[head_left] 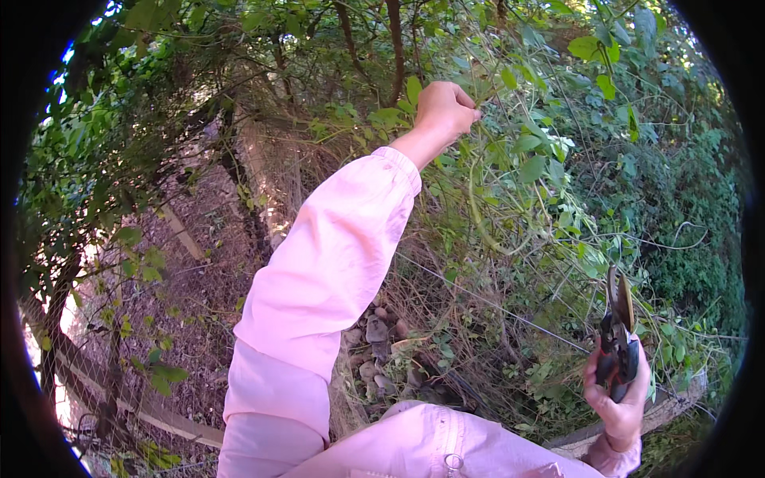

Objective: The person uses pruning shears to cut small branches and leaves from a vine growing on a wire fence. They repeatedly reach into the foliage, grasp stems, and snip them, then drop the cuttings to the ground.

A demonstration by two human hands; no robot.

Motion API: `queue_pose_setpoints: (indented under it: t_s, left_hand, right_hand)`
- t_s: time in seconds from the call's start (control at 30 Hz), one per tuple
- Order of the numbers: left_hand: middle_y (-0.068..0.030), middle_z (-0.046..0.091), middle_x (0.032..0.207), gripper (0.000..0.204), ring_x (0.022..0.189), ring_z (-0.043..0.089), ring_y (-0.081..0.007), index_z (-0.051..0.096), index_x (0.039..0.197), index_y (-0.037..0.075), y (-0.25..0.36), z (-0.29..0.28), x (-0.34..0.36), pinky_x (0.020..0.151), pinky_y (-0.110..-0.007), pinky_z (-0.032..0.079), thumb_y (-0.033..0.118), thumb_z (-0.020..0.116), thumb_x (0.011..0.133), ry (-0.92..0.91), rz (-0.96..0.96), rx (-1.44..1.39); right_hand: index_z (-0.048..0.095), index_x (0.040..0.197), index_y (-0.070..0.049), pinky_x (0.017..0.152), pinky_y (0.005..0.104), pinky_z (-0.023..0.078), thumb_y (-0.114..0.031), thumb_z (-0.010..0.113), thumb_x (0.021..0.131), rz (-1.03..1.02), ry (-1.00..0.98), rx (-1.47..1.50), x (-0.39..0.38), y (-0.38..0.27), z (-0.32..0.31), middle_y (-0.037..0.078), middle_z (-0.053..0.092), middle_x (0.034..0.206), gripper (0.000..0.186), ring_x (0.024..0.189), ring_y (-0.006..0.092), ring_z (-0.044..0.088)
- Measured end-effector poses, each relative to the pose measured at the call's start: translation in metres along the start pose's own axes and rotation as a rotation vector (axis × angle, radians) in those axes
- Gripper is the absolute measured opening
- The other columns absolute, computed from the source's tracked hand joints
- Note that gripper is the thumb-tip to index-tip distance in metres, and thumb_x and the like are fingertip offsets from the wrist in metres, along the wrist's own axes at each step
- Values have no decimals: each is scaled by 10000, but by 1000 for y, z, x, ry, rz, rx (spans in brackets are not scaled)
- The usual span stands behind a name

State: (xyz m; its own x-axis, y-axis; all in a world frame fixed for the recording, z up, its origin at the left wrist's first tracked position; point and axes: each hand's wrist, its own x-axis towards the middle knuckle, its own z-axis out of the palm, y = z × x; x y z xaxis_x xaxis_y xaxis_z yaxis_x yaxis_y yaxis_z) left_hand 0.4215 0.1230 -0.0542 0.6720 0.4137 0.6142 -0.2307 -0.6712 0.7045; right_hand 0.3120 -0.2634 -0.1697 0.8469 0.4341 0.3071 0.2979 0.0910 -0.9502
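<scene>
Right hand is gripping dark-handled metal pruning shears, blades pointing up and away. Farther up-left, the left hand is bunching its fingers, can't tell if around a stem. It's sitting closer to that smooth, pale-green curved vine, drooping just below.

One left hand, one right hand, one pair of pruning shears, leaves past counting
So two hands total, two pink sleeves, and one zipper with one ring pull. Stones: definitely several, but too jumbled for an honest number, same with the vines tbh.
</scene>
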Motion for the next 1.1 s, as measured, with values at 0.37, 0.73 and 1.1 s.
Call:
queue_pose_setpoints:
  t_s: [0.37,0.73,1.1]
  left_hand:
    - [-90,664,679,154,590,636,-163,669,746,6,-29,21,16,601,-297,507,124,748,687,136,235,215]
    - [-83,668,690,147,650,639,-203,682,687,62,-31,10,-4,649,-330,502,198,729,657,55,26,251]
    - [-89,682,843,170,759,634,-194,693,831,64,-33,10,-54,767,-359,502,230,668,810,-381,-18,354]
  right_hand:
    - [490,1048,-2,671,372,455,78,609,582,-364,-109,-1213,35,-77,0,160,543,855,488,769,325,561]
    - [480,987,-10,712,410,418,-20,608,585,-785,-319,-1717,221,-24,35,150,528,826,422,826,333,544]
    - [635,824,2,726,397,524,-83,614,658,-244,-283,-1819,324,60,-6,201,650,815,188,803,344,651]
